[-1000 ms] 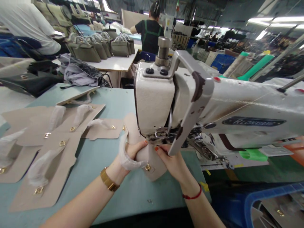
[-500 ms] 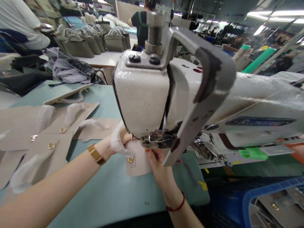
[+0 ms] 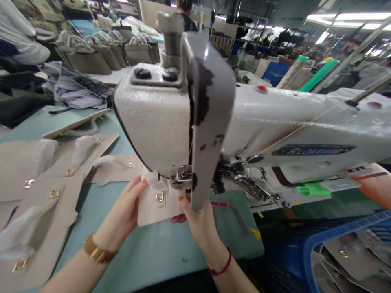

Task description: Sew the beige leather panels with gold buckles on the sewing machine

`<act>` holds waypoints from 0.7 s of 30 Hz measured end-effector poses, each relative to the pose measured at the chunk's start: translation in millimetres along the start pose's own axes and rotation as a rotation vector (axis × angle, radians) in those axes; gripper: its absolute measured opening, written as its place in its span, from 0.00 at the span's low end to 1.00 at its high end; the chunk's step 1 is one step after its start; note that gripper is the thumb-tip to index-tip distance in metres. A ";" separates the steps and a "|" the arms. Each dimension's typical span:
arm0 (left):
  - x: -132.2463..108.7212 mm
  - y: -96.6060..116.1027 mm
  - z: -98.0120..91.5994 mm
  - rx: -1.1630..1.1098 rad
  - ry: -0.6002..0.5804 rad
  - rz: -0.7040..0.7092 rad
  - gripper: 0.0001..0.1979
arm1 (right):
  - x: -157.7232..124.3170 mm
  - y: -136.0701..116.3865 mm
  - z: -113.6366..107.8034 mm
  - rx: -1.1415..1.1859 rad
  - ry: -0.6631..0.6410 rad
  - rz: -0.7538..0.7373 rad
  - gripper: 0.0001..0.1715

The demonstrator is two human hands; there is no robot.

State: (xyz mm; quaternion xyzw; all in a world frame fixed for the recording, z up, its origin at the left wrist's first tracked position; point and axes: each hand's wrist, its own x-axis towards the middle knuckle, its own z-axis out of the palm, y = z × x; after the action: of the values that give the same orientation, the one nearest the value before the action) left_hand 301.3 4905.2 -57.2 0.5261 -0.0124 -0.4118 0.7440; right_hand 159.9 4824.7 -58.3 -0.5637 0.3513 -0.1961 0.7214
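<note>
A beige bag panel (image 3: pixel 146 211) with a gold buckle (image 3: pixel 159 197) and a plastic-wrapped handle (image 3: pixel 155 181) lies under the head of a white sewing machine (image 3: pixel 152 122). My left hand (image 3: pixel 122 211) grips its left edge, thumb on top and fingers mostly hidden below. At the near right side my right hand (image 3: pixel 200 221) pinches the panel between thumb and fingers, close to the needle area. The machine's grey lever (image 3: pixel 210 114) hides part of that hand, and the far part of the panel is behind the machine head.
More beige panels (image 3: pixel 64 211) with wrapped handles lie on the green table (image 3: pixel 146 256) at left. A pink-edged tool (image 3: pixel 220 203) is right of my right hand. A blue crate (image 3: pixel 308 252) holding panels stands low right. Finished-looking bags (image 3: pixel 88 57) stand behind.
My left hand has come out from under the wrapped handle and moved back to the panel's left edge. The panel has shifted and turned slightly. My view has swung a little right.
</note>
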 end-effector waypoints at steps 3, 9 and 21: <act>-33.7 -35.3 -5.2 -0.142 -0.041 0.018 0.20 | -6.9 5.6 1.5 0.055 -0.034 0.016 0.23; -59.6 -61.9 23.7 -0.091 -0.006 -0.027 0.20 | -16.8 4.1 -0.6 0.059 -0.058 -0.012 0.24; -49.2 -44.2 6.6 0.350 0.028 -0.052 0.23 | -22.3 4.2 -1.6 -0.022 -0.044 0.003 0.20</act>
State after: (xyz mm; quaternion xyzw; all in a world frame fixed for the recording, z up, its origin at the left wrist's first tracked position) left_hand 239.3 4926.2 -68.9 0.6534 -0.0599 -0.4150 0.6303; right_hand 143.2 4839.9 -56.1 -0.5751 0.3383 -0.1787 0.7231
